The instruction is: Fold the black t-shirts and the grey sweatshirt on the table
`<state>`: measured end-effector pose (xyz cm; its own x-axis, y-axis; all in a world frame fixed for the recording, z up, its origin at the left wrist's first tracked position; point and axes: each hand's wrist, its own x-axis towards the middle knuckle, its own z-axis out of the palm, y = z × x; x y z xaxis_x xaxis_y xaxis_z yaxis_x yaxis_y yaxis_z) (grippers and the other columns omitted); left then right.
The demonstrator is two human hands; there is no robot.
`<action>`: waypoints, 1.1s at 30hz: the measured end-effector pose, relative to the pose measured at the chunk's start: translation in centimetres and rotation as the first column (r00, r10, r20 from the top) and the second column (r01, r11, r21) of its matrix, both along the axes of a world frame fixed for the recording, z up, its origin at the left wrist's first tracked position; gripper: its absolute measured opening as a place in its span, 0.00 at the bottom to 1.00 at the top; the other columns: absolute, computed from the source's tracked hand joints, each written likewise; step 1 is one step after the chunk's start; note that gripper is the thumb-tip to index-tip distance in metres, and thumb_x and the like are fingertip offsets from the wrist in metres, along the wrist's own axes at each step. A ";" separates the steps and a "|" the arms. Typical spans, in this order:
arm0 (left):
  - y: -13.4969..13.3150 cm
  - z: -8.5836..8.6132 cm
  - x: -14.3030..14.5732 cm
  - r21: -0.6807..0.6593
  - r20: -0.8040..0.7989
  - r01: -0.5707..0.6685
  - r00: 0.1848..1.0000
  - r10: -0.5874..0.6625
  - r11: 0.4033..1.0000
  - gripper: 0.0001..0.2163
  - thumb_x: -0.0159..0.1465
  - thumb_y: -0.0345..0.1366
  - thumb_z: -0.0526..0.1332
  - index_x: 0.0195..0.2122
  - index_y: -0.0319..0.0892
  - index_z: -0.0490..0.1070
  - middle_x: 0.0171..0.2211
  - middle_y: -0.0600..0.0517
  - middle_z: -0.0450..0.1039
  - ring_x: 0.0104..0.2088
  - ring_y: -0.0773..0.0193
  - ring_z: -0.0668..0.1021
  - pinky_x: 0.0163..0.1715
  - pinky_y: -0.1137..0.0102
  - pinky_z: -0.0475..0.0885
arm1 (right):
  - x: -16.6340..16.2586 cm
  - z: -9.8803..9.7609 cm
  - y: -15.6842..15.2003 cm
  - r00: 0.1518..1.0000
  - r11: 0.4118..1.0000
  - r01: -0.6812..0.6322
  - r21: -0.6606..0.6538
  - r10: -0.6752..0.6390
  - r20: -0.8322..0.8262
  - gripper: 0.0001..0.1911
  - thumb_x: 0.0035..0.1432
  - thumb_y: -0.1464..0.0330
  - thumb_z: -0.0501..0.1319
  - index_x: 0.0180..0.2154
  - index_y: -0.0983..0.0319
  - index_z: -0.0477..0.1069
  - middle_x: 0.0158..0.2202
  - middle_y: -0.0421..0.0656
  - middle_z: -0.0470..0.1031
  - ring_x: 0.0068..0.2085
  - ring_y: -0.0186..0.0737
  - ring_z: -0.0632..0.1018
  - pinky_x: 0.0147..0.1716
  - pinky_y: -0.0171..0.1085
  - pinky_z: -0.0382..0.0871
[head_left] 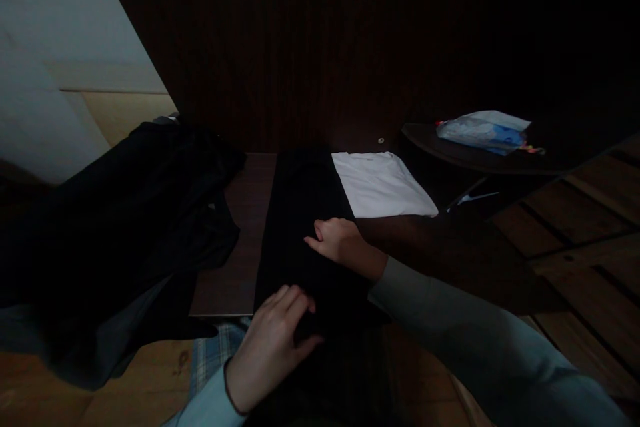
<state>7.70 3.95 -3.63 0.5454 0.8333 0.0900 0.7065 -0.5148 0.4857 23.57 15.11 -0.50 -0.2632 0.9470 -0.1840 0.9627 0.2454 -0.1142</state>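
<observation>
A long black cloth garment (pixel 303 207) lies spread over the dark wooden shelf and hangs past its front edge. My left hand (pixel 275 340) is over the garment's near left part, its fingers bent and the thumb apart, with nothing visible between them. Farther forward, my right hand (pixel 340 240) is over the garment's right side. Its fingers are curled in, and anything inside them is hidden. A folded white garment (pixel 383 183) lies beside the black one, just beyond my right hand.
A heap of dark clothing (pixel 165 193) sits at the left, drooping over the shelf (pixel 227 287). On the rounded side shelf (pixel 450 153) rests a white and blue plastic packet (pixel 487 132). A dark upright panel (pixel 300 47) stands behind. Wooden slats (pixel 590 213) are at the right.
</observation>
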 end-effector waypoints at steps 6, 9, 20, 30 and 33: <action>-0.4 -2.5 1.8 0.109 -0.044 0.002 0.999 0.003 0.994 0.20 0.51 0.27 0.61 0.45 0.44 0.63 0.39 0.50 0.67 0.38 0.58 0.69 0.36 0.63 0.67 | -0.6 -1.1 2.0 0.995 0.995 0.094 0.025 -0.094 0.024 0.19 0.56 0.58 0.48 0.34 0.61 0.73 0.34 0.51 0.76 0.37 0.45 0.76 0.30 0.37 0.65; -0.3 -2.6 1.9 0.106 -0.030 -0.012 0.999 0.015 0.994 0.20 0.52 0.27 0.60 0.46 0.46 0.64 0.36 0.50 0.67 0.36 0.59 0.68 0.34 0.65 0.67 | -0.7 -1.5 2.8 0.995 0.994 0.103 0.037 -0.103 0.008 0.17 0.55 0.62 0.49 0.33 0.61 0.74 0.35 0.50 0.76 0.37 0.44 0.76 0.30 0.36 0.65; -0.1 -2.5 1.4 0.132 0.165 0.020 0.985 -0.042 0.991 0.09 0.60 0.37 0.56 0.41 0.47 0.70 0.32 0.50 0.69 0.34 0.63 0.71 0.31 0.68 0.68 | -0.4 -1.7 3.9 0.980 0.979 0.182 0.093 -0.173 -0.098 0.16 0.53 0.63 0.50 0.32 0.62 0.75 0.33 0.48 0.76 0.34 0.41 0.76 0.29 0.33 0.63; -0.2 -2.3 1.1 0.073 0.275 0.077 0.957 -0.094 0.994 0.08 0.60 0.34 0.56 0.40 0.46 0.71 0.32 0.51 0.73 0.34 0.64 0.72 0.33 0.69 0.68 | 1.1 -1.4 6.8 0.942 0.979 0.201 0.042 -0.181 -0.284 0.22 0.57 0.55 0.48 0.26 0.61 0.73 0.31 0.46 0.75 0.34 0.41 0.75 0.29 0.35 0.63; -0.1 -2.2 1.1 0.024 0.271 0.071 0.960 -0.075 0.997 0.07 0.60 0.33 0.55 0.39 0.46 0.70 0.32 0.51 0.73 0.34 0.64 0.72 0.34 0.69 0.68 | 1.4 -1.5 9.0 0.922 0.954 0.282 0.097 -0.242 -0.302 0.20 0.55 0.55 0.51 0.30 0.62 0.73 0.34 0.49 0.75 0.36 0.43 0.75 0.31 0.37 0.64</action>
